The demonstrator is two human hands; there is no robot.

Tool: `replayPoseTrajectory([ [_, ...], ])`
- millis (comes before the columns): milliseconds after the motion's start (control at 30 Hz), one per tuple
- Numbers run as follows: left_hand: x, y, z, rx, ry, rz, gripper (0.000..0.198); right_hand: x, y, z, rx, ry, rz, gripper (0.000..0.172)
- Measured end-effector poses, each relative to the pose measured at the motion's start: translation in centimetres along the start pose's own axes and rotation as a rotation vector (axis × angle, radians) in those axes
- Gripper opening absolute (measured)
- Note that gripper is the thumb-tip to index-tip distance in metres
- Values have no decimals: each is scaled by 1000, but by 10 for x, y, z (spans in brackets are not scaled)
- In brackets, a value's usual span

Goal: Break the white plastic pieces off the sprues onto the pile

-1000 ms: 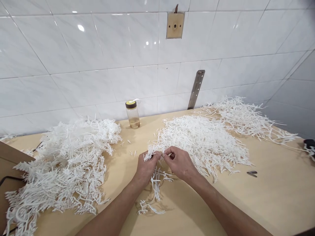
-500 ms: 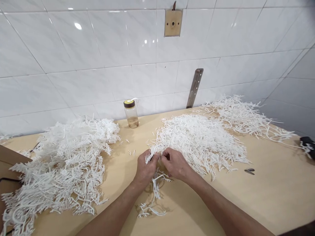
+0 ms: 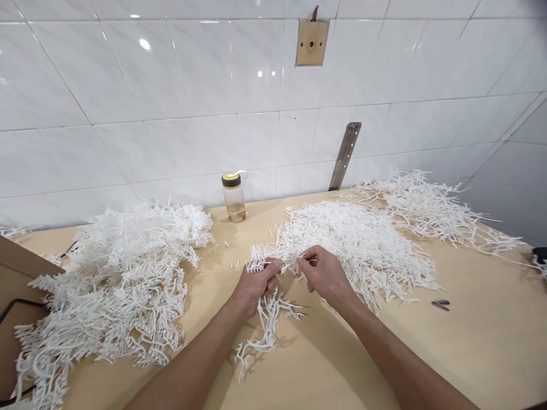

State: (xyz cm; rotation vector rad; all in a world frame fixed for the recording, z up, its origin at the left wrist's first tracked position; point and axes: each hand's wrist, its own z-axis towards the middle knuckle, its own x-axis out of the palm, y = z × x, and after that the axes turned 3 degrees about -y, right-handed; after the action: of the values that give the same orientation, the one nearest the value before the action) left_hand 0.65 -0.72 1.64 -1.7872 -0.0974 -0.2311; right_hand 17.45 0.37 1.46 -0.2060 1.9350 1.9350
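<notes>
My left hand is closed around a white branched plastic stem. Its fine comb-like tips stick out above the thumb, and forked branches hang below the fist to the tabletop. Just to the right, my right hand pinches a thin white sprig at the near edge of a heap of small white sprigs. A short gap separates the two hands. Whether the pinched sprig is loose or part of the heap is hard to make out.
A larger pile of white branched pieces covers the left side, beside a brown cardboard box. Bare long stems lie back right. A lidded bottle, a metal bracket and small snips are also around.
My right hand has drawn away from the left, toward the heap's edge. The left hand has turned so the comb-like tips point up, and the hanging branches have shifted. The view moved slightly.
</notes>
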Motion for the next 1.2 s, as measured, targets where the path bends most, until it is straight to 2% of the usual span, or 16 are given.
replayPoseTrajectory([
  [100,-3,-1,1,-33,17,-61,46,-7,-4,5,-50,-106,-70,14],
  [200,-5,-2,2,-27,30,-88,44,-13,-5,6,-177,-197,-184,16],
  [267,-7,-1,3,-37,34,-91,43,-13,-3,3,-269,-213,-214,22],
  [333,-8,0,4,-58,29,-75,42,-10,1,-2,-359,-186,-194,25],
  [467,-7,0,3,-49,16,-23,41,3,7,-16,-487,-35,-126,25],
  [567,-4,-2,0,-27,-3,15,42,11,6,-19,-479,28,-139,24],
  [767,5,-5,-7,19,-55,58,42,11,4,-17,-314,69,-122,20],
  [967,9,-4,-9,74,-123,87,38,12,6,-18,-381,39,-133,15],
  [1200,7,-1,-8,55,-133,60,42,13,5,-17,-241,161,-61,20],
])
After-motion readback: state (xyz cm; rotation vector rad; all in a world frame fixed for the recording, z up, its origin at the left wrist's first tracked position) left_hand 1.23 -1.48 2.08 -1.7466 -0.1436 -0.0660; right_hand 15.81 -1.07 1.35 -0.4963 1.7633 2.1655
